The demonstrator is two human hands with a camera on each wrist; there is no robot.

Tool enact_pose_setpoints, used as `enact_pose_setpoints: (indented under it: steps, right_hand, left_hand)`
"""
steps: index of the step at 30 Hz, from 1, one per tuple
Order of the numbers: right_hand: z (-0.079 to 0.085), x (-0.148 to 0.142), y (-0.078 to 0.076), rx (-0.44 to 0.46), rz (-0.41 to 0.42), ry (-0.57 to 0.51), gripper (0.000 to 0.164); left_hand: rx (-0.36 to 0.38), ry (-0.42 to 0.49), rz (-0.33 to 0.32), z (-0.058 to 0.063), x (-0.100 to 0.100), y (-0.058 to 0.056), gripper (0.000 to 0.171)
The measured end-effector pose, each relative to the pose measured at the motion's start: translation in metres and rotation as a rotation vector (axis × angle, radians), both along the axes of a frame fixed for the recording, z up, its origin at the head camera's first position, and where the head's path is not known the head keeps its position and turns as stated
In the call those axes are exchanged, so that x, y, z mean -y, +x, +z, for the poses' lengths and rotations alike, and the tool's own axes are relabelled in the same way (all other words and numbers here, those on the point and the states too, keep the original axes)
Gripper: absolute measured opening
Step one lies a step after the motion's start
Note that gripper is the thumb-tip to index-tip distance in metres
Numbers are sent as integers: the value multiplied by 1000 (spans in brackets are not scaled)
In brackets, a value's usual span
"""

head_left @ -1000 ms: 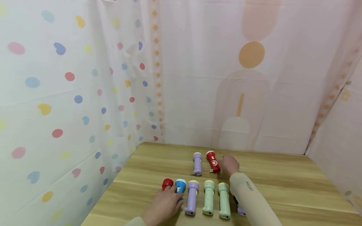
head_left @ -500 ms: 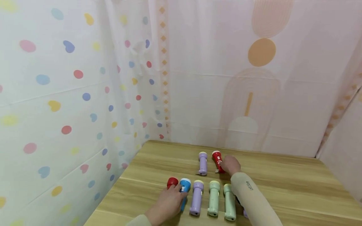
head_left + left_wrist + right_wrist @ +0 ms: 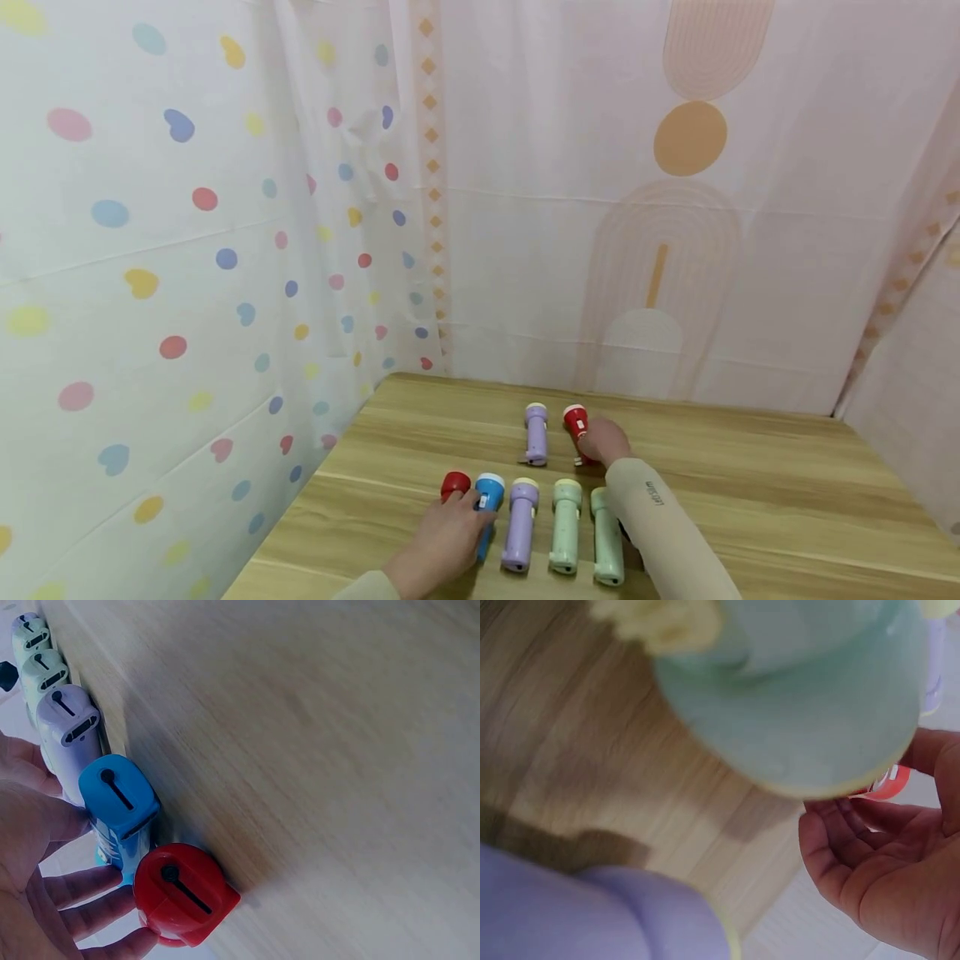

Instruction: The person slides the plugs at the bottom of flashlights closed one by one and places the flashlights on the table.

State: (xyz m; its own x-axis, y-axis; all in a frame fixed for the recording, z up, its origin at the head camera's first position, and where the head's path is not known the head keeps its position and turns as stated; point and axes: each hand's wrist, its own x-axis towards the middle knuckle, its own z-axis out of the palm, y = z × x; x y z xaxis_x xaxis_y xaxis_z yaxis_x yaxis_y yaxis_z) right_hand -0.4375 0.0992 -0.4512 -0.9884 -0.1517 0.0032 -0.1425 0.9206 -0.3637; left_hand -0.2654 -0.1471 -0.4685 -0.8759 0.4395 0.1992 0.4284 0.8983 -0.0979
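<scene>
At the front left of the table, my left hand (image 3: pixel 446 531) rests over a red flashlight (image 3: pixel 455 483) and a blue flashlight (image 3: pixel 490 493). Fingertips touch the red body and the blue one in the left wrist view, the fingers only loosely bent. Farther back, my right hand (image 3: pixel 606 440) grips another red flashlight (image 3: pixel 576 419) by its lower part, leaving the white-rimmed head showing. Just left of that lies a purple flashlight (image 3: pixel 536 435). In the right wrist view, a green flashlight head (image 3: pixel 802 727) partly hides the gripped one.
The front row continues rightward with a purple flashlight (image 3: pixel 521 525), a green flashlight (image 3: pixel 566 527) and a second green flashlight (image 3: pixel 608 537). My right sleeve (image 3: pixel 667 525) passes over the row's right end. Patterned curtains (image 3: pixel 525 250) hang behind the wooden table (image 3: pixel 787 500).
My right hand has moved from beside the rear red flashlight onto it and now covers its lower half. The left hand stays at the front red and blue flashlights. The head view has shifted slightly.
</scene>
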Motion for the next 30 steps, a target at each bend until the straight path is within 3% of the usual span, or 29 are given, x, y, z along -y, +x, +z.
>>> enact_pose_setpoints:
  steps: [6, 13, 19, 23, 30]
  right_hand:
    - [4, -10, 7, 67, -24, -22, 14]
    - [6, -20, 14, 117, -61, -98, 12]
    - [10, -31, 18, 164, -94, -183, 8]
    - [14, -38, 19, 162, -119, -259, 10]
    - [18, -50, 25, 124, -177, -504, 14]
  left_hand:
    - [-37, 11, -21, -5, -1, -3, 15]
    - [2, 11, -22, -5, -6, -4, 17]
    - [-17, 25, -22, -3, -6, -2, 17]
    - [-56, 32, -34, -2, -5, -1, 14]
    - [-124, 37, -57, -3, -3, -3, 8]
